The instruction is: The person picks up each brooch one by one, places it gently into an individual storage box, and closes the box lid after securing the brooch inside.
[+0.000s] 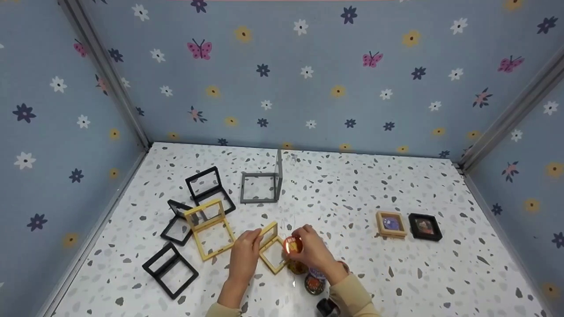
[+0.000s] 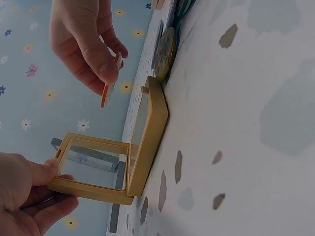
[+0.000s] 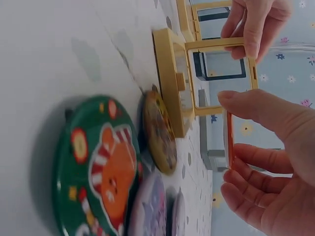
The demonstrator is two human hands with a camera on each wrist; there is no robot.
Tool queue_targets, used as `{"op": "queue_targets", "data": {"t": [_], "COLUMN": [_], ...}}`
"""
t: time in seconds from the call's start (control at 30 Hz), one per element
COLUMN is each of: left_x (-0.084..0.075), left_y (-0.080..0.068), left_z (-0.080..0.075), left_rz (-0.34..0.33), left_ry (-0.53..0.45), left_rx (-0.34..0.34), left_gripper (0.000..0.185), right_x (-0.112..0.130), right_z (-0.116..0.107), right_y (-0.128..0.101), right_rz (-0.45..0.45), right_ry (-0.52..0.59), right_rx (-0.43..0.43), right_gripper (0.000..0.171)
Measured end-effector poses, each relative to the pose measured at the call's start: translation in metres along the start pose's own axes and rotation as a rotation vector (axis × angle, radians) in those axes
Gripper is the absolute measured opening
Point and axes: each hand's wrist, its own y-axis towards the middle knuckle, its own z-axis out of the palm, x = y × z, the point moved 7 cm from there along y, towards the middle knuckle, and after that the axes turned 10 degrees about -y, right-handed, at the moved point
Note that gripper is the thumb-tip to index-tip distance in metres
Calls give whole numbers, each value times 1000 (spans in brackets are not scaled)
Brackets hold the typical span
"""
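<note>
- Head view: a person's two hands work near the front of a speckled white table [image 1: 396, 185] walled in by blue flowered panels. The left hand [image 1: 245, 255] pinches the raised lid of a small tan hinged frame [image 1: 273, 251], holding it open. The right hand [image 1: 310, 248] holds a round orange badge [image 1: 292, 245] just above the frame's base, fingers curled round its rim. More badges [image 1: 313, 281] lie in a cluster by the right wrist. Other open frames, black, grey and tan, are scattered to the left; two filled frames [image 1: 407, 225] sit well apart on the right.
- Left wrist view (turned sideways): the left hand's thumb and fingers [image 2: 29, 191] clamp the free edge of the tan frame's [image 2: 142, 147] clear lid, which stands roughly square to the base lying on the table. The badge [image 2: 109, 86] hangs edge-on in the right hand [image 2: 86, 44], near the base but not touching it.
- Right wrist view: thumb and fingers [image 3: 256, 105] grip the orange badge [image 3: 229, 140] by its edge, close to the open frame [image 3: 182, 83]. A green cartoon badge [image 3: 96, 167] and a yellow one [image 3: 160, 130] lie flat on the table beside the frame.
- Judged step: loading the badge into the open frame. The next move seems to call for laying it flat and centred on the base, with the lid kept open.
</note>
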Motion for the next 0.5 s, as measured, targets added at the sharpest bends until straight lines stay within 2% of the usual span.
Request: {"op": "queue_targets", "data": {"t": [0.2,0.5], "left_x": [1,0], "left_y": [0,0], "left_z": [0,-1], "left_rz": [-12,-16], "left_ry": [5,-9], "left_rx": [4,14], "left_gripper": [15,16], "right_x": [6,13], "right_z": [11,27], "right_y": [6,11], "right_rz": [59,67], "right_ry": [34,29], "right_rx": [11,56], "right_gripper": [42,44]}}
